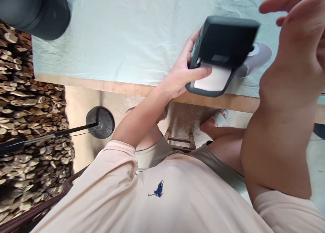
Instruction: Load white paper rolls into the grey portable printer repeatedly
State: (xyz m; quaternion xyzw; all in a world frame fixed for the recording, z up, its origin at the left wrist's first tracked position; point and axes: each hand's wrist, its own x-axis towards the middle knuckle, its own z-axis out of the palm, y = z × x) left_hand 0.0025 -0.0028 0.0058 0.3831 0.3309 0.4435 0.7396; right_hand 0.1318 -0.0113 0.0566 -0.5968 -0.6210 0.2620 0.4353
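My left hand point(181, 70) grips a dark, box-like handheld device point(228, 40) over the front edge of the table. Its fingers wrap round the device's left side, and the thumb lies on a white panel or paper at the lower end. The device is tilted and slightly blurred, so its exact kind is unclear. Partly behind it lies a white roll point(262, 58) with a round hole in its end. Raised close to the camera at the upper right, my right hand point(297, 16) is apart from the device, fingers stretched out and partly cut off by the frame.
A pale green cloth point(122, 40) covers the wooden-edged table. A large dark cylindrical object point(38, 13) stands at the upper left. Below are a stand with a round black base point(100, 122) and a wooden stool point(180, 140). Stacked firewood point(33, 124) fills the left side.
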